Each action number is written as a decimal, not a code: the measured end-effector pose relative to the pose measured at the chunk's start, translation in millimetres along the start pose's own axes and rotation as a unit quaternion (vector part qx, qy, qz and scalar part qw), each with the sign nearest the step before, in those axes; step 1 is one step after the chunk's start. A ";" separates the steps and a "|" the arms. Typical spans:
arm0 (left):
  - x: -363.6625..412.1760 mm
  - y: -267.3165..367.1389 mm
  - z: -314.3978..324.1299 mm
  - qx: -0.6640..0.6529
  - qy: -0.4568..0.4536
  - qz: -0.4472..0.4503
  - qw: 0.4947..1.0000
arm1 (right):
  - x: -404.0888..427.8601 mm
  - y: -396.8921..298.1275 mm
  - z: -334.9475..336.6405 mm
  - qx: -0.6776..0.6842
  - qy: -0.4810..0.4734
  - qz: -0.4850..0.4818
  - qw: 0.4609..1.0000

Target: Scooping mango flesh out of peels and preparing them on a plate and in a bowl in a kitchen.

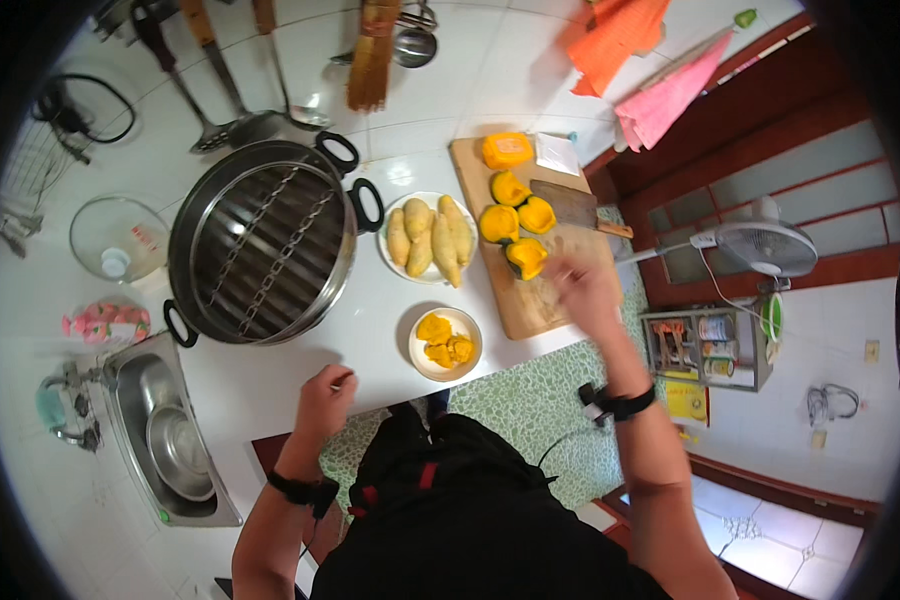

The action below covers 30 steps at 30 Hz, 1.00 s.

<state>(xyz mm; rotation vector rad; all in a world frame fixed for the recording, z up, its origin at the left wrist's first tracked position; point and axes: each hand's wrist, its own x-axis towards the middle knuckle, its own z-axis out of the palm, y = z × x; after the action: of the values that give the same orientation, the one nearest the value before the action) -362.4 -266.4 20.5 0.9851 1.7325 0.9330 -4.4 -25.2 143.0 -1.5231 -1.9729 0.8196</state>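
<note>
My right hand (581, 294), slightly blurred, is over the wooden cutting board (525, 315), close to the nearest of several hollowed pumpkin pieces (527, 259). Whether its fingers hold anything is unclear. A cleaver (566, 204) lies behind the pieces, its handle past the board's edge. My left hand (328, 394) is curled at the counter's front edge; a small part of something shows at its fingers, too small to name. Between the hands stands a bowl (414, 360) with orange pumpkin scraps. Behind it, a white plate (388, 264) carries several peeled, yellowish tubers (445, 247).
A large steamer pot (330, 300) with a rack and chains stands at left, beside a glass lid (94, 240) and a steel sink (131, 420). An orange container (508, 150) sits on the board's far end. Utensils hang along the tiled wall; a fan (765, 247) stands at right.
</note>
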 end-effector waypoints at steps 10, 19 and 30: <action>49.3 22.1 115.9 -0.052 -0.185 -0.198 0.961 | -144.6 104.8 90.2 0.015 -0.200 0.196 0.960; 32.6 29.6 133.6 -0.162 -0.098 -0.196 0.962 | -189.0 173.5 67.3 0.046 -0.196 0.194 0.960; -38.4 139.0 213.5 -0.090 -0.001 -0.190 0.978 | -223.3 282.8 -36.7 -0.014 -0.250 0.132 0.959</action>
<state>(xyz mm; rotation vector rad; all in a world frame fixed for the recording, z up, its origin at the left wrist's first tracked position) -121.5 -210.0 92.6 0.5122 1.7206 0.8187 262.0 -183.3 -44.7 -1.7496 -2.1494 1.4103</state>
